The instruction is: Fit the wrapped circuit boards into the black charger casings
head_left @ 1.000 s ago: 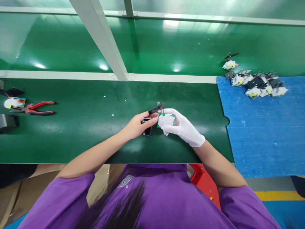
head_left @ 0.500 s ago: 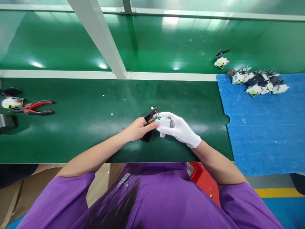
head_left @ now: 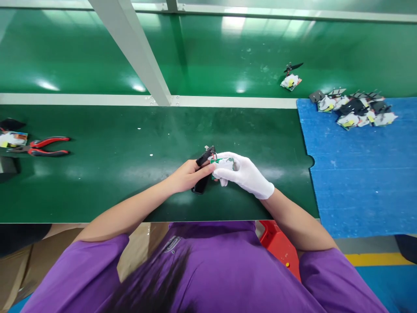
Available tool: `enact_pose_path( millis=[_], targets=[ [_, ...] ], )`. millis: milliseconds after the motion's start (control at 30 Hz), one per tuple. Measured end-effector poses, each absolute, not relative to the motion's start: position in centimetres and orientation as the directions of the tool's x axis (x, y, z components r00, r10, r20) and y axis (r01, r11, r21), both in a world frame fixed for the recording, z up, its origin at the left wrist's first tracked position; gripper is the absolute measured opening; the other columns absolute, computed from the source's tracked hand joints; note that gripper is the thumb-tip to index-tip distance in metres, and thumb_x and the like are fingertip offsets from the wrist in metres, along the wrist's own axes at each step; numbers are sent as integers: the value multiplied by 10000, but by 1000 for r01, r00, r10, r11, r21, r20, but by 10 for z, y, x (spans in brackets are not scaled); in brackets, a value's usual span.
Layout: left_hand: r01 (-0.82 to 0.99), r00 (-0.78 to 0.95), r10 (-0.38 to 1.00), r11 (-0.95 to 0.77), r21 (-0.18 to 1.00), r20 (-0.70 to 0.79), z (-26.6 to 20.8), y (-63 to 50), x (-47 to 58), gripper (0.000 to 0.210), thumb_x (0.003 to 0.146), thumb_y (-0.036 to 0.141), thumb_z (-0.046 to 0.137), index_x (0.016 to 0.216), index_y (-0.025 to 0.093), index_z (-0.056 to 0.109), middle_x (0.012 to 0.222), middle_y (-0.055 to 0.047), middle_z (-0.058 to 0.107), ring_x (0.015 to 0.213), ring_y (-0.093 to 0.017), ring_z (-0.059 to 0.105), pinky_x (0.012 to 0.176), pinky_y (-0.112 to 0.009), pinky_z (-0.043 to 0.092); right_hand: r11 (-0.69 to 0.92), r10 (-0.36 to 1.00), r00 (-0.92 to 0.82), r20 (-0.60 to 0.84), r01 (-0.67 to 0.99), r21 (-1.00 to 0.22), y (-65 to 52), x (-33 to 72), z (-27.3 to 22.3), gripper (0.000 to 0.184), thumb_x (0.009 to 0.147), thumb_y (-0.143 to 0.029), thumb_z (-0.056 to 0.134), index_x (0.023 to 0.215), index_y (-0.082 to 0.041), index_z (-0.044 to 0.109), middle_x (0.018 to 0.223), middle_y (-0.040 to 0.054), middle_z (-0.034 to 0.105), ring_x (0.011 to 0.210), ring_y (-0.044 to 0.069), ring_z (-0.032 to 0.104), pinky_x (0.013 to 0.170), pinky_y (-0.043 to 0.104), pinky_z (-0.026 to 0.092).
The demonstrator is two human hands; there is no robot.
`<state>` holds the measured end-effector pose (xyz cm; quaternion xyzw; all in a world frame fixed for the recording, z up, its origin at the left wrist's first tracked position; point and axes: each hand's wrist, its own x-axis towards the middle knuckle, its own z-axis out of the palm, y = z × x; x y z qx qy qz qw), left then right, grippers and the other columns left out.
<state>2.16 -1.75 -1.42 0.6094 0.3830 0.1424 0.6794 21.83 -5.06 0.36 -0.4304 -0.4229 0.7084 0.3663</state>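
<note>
Since a second ago your two hands have drawn a little closer to you on the green bench [head_left: 97,174], and the black part now tilts down under your left fingers instead of lying flat.

Your left hand [head_left: 187,176], bare, is curled around a black part [head_left: 202,171], thumb and fingers pinching it, with one end sticking up past your knuckles. Your right hand [head_left: 246,174], in a white glove, pinches a small green circuit board [head_left: 221,161] with white wrapping; it touches the black part, and both sit just above the bench near its front edge.

Well off to your left lie red-handled pliers [head_left: 48,146] beside a small white packet [head_left: 11,139] at the bench's edge. To your right a blue mat [head_left: 358,174] adjoins the bench, and at its far edge rests a heap of black-and-white parts [head_left: 355,111]. Beyond the pale rail [head_left: 228,102], one more such piece [head_left: 291,78] sits alone on the glossy green belt [head_left: 211,56].
</note>
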Motion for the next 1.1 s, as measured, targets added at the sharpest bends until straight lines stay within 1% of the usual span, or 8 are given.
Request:
enact_pose_path(
  millis=[67, 167, 400, 533, 633, 833, 967, 1100],
  targets=[
    [279, 663, 662, 215, 936, -350, -15, -19, 22, 575, 868, 667, 491, 825, 127, 683, 771, -39, 650, 755, -175, 579, 746, -290, 472, -375, 891, -352, -288, -211, -903, -52, 218, 1, 375, 782, -326, 770, 1073, -139, 624, 683, -30, 677, 491, 90, 593, 508, 238, 493],
    [286, 658, 673, 192, 939, -339, -14, -20, 23, 596, 851, 686, 496, 843, 123, 689, 792, -45, 655, 795, -191, 584, 762, -297, 468, -389, 895, -336, -293, -270, -881, -53, 217, -1, 389, 757, -353, 789, 1039, -133, 637, 665, -27, 676, 458, 95, 586, 460, 236, 480],
    [330, 654, 673, 156, 931, -345, -13, -19, 23, 620, 846, 686, 486, 941, 116, 710, 827, -37, 651, 769, -173, 538, 744, -280, 434, -374, 895, -315, -316, -144, -916, -53, 217, 2, 344, 772, -380, 777, 989, -143, 656, 653, -33, 660, 458, 69, 548, 444, 207, 451],
    [332, 654, 672, 159, 930, -348, -13, -19, 23, 580, 862, 657, 485, 911, 122, 701, 834, -35, 643, 771, -163, 533, 751, -275, 434, -375, 904, -296, -309, -201, -905, -53, 214, 0, 359, 797, -434, 744, 972, -141, 633, 615, -38, 638, 435, 73, 524, 401, 210, 416],
    [352, 621, 693, 169, 920, -365, -12, -20, 24, 567, 844, 660, 505, 855, 119, 676, 777, -26, 607, 735, -156, 512, 709, -275, 424, -395, 893, -328, -307, -250, -884, -52, 215, 0, 396, 788, -452, 745, 998, -133, 638, 612, -37, 632, 452, 85, 529, 408, 227, 433],
    [345, 624, 691, 176, 922, -366, -9, -19, 24, 513, 842, 627, 511, 836, 134, 649, 720, 3, 552, 690, -134, 460, 695, -266, 397, -358, 891, -347, -292, -142, -923, -50, 219, 3, 483, 821, -555, 702, 1035, -126, 647, 651, -23, 659, 452, 83, 546, 433, 224, 447],
    [356, 625, 688, 168, 919, -368, -8, -18, 24, 518, 824, 644, 511, 800, 142, 633, 683, 8, 522, 663, -131, 431, 669, -263, 382, -370, 893, -334, -301, -165, -914, -48, 217, 2, 537, 855, -650, 605, 954, -127, 670, 646, 9, 675, 439, 104, 555, 418, 241, 442],
    [358, 621, 691, 169, 918, -369, -9, -17, 24, 516, 824, 640, 517, 784, 137, 629, 680, 11, 521, 653, -123, 427, 645, -253, 374, -382, 880, -367, -301, -171, -908, -46, 219, 1, 528, 888, -632, 575, 937, -118, 684, 649, 18, 673, 464, 109, 564, 451, 252, 460]
  ],
)
